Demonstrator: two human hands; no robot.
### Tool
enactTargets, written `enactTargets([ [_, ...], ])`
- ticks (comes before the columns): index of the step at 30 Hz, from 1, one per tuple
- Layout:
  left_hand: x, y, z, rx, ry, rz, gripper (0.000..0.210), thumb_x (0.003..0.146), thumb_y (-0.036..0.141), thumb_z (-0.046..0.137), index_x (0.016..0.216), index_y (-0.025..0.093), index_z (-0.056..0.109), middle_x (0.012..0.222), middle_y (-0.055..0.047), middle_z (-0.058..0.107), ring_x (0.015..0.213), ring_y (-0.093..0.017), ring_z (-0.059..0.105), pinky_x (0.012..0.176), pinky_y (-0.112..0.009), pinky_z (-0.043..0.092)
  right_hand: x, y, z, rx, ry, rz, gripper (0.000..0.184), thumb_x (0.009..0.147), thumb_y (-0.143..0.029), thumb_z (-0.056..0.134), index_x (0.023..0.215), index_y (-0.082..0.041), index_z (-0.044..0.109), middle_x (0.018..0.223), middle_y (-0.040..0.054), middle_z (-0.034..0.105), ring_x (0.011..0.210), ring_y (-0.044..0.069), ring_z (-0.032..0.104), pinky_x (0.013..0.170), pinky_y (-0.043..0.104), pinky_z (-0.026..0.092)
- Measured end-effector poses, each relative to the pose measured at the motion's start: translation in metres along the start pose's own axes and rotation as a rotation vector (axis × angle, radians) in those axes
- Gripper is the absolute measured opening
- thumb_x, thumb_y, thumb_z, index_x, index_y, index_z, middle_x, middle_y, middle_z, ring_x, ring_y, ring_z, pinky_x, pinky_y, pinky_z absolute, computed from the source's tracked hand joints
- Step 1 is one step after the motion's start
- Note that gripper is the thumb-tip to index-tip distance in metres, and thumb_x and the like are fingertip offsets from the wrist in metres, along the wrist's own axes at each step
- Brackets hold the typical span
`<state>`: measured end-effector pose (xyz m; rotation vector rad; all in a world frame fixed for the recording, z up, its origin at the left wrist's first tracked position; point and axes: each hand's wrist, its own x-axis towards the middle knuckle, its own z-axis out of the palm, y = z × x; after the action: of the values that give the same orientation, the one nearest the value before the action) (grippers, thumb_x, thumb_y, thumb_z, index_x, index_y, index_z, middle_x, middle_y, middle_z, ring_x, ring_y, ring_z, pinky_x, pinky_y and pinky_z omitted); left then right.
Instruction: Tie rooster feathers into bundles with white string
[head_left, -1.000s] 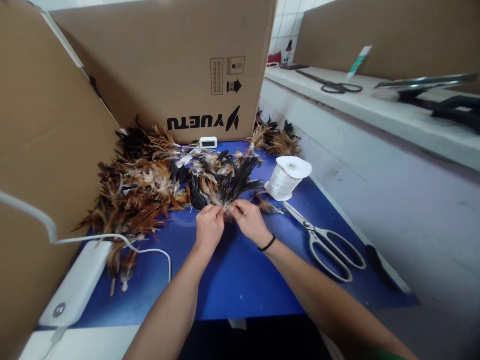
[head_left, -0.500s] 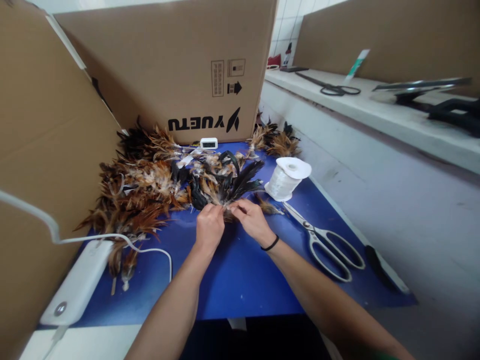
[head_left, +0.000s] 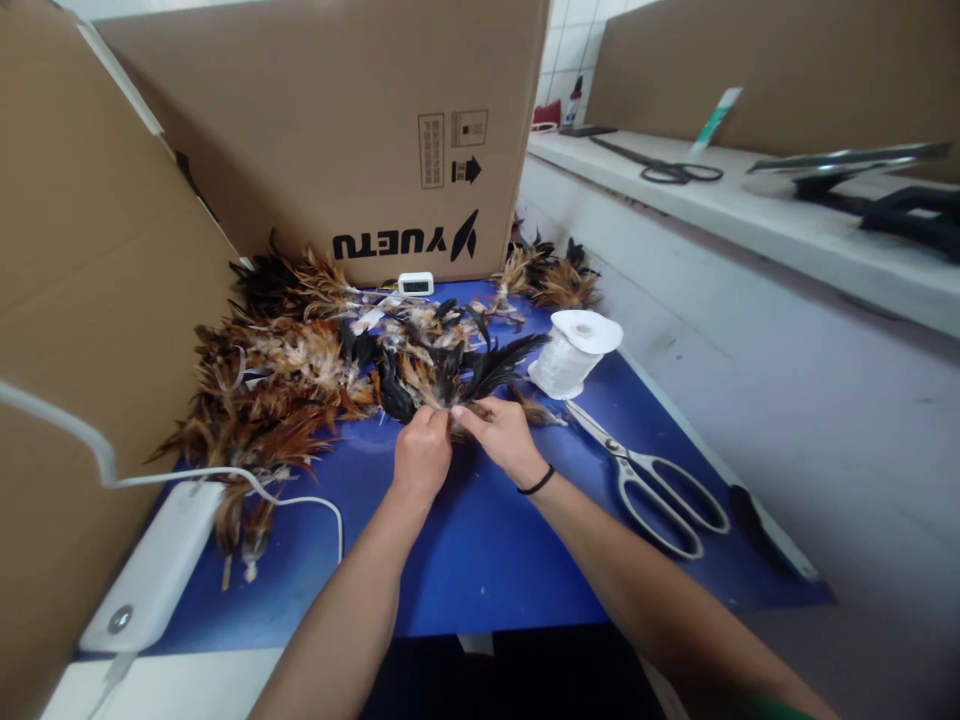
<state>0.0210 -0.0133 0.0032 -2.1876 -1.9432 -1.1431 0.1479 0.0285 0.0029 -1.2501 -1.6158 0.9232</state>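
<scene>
My left hand [head_left: 424, 450] and my right hand [head_left: 502, 437] meet over the middle of the blue table [head_left: 487, 560]. Both are closed, pinching a bunch of dark feathers [head_left: 491, 370] by its pale lower end. The black tips fan up and away from my fingers; the exact grip point is hidden behind them. To the right of my right hand lies a small brown feather bunch [head_left: 536, 408]. Past it stand a white spool of ribbon or thread [head_left: 574, 355] and large scissors [head_left: 645, 480], blades toward the spool.
Brown feather bunches [head_left: 277, 370] are heaped at left, with more feathers [head_left: 555, 275] at back right. A white power bank [head_left: 154, 565] trails a cable. A small digital display [head_left: 415, 284] stands before the cardboard box [head_left: 315, 130]. A utility knife [head_left: 772, 530] lies near the right edge.
Both hands stay on the feather bunch. My right thumb and fingers have shifted slightly, and the black feathers lean further right. The view has moved a little.
</scene>
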Motion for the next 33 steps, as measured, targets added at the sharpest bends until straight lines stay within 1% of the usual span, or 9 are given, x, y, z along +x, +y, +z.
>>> enactTargets([
  [4,0.0,0.003,0.001,-0.148,0.009,-0.032,0.022,0.086,0.016,0.047,0.081,0.018,0.069,0.073,-0.008,0.059,0.063,-0.015,0.053,0.066,-0.025,0.042,0.001,-0.002,0.001,0.036,0.075,0.029,0.041,0.072,-0.047,0.062,0.048,-0.017,0.049,0.048,-0.0031,0.043,0.048,0.009,0.035,0.047,0.024,0.03],
  [7,0.002,0.004,-0.003,-0.333,0.016,-0.036,0.017,0.084,0.02,0.053,0.083,0.02,0.07,0.079,-0.009,0.064,0.074,-0.018,0.058,0.076,-0.028,0.044,0.003,-0.005,-0.003,0.117,0.067,0.058,0.04,0.069,-0.045,0.063,0.047,-0.017,0.045,0.047,-0.0038,0.04,0.048,0.008,0.033,0.047,0.023,0.029],
  [9,0.004,0.004,-0.007,-0.457,0.015,-0.054,0.016,0.083,0.024,0.056,0.078,0.02,0.071,0.079,-0.008,0.065,0.077,-0.018,0.059,0.079,-0.029,0.044,0.003,-0.007,-0.007,0.165,0.035,0.074,0.041,0.068,-0.044,0.064,0.046,-0.018,0.043,0.047,-0.0043,0.037,0.048,0.008,0.031,0.046,0.023,0.028],
  [13,0.007,0.002,-0.012,-0.638,-0.042,-0.215,0.028,0.085,0.03,0.052,0.065,0.018,0.068,0.068,-0.004,0.065,0.066,-0.015,0.059,0.068,-0.026,0.045,0.003,-0.012,-0.013,0.199,-0.047,0.103,0.043,0.066,-0.046,0.065,0.046,-0.018,0.041,0.048,-0.005,0.034,0.048,0.006,0.029,0.044,0.023,0.025],
  [17,0.01,0.002,-0.007,-0.923,-0.069,-0.506,0.016,0.073,0.032,0.066,0.068,0.016,0.068,0.061,-0.001,0.065,0.057,-0.014,0.06,0.06,-0.026,0.048,0.003,-0.012,-0.015,0.242,-0.114,0.141,0.043,0.064,-0.048,0.066,0.047,-0.018,0.041,0.047,-0.0055,0.034,0.047,0.006,0.028,0.043,0.022,0.023],
  [19,0.011,0.002,-0.005,-1.027,-0.067,-0.583,0.016,0.067,0.031,0.072,0.067,0.015,0.067,0.06,0.0,0.065,0.055,-0.013,0.059,0.059,-0.026,0.05,0.003,-0.011,-0.015,0.275,-0.136,0.156,0.045,0.063,-0.049,0.068,0.048,-0.018,0.039,0.046,-0.0059,0.033,0.046,0.006,0.028,0.042,0.022,0.023],
  [24,0.013,0.0,-0.004,-1.135,-0.033,-0.646,0.026,0.057,0.025,0.079,0.07,0.014,0.06,0.061,0.002,0.063,0.052,-0.009,0.055,0.049,-0.02,0.045,0.004,-0.008,-0.016,0.331,-0.199,0.191,0.046,0.061,-0.051,0.07,0.049,-0.018,0.041,0.046,-0.0061,0.036,0.045,0.005,0.029,0.043,0.022,0.023],
  [30,0.012,-0.001,-0.004,-1.321,-0.059,-0.721,0.049,0.053,0.023,0.083,0.094,0.015,0.056,0.066,0.001,0.067,0.049,-0.006,0.053,0.042,-0.015,0.035,0.003,-0.009,-0.018,0.431,-0.268,0.252,0.046,0.061,-0.051,0.072,0.051,-0.017,0.043,0.048,-0.0069,0.038,0.046,0.005,0.031,0.046,0.022,0.024],
  [33,0.011,0.0,-0.003,-1.354,-0.044,-0.748,0.044,0.053,0.023,0.083,0.089,0.013,0.06,0.062,0.001,0.065,0.048,-0.005,0.051,0.042,-0.015,0.032,0.003,-0.011,-0.019,0.441,-0.31,0.265,0.046,0.062,-0.052,0.072,0.051,-0.017,0.043,0.046,-0.0076,0.037,0.045,0.004,0.028,0.044,0.022,0.02],
])
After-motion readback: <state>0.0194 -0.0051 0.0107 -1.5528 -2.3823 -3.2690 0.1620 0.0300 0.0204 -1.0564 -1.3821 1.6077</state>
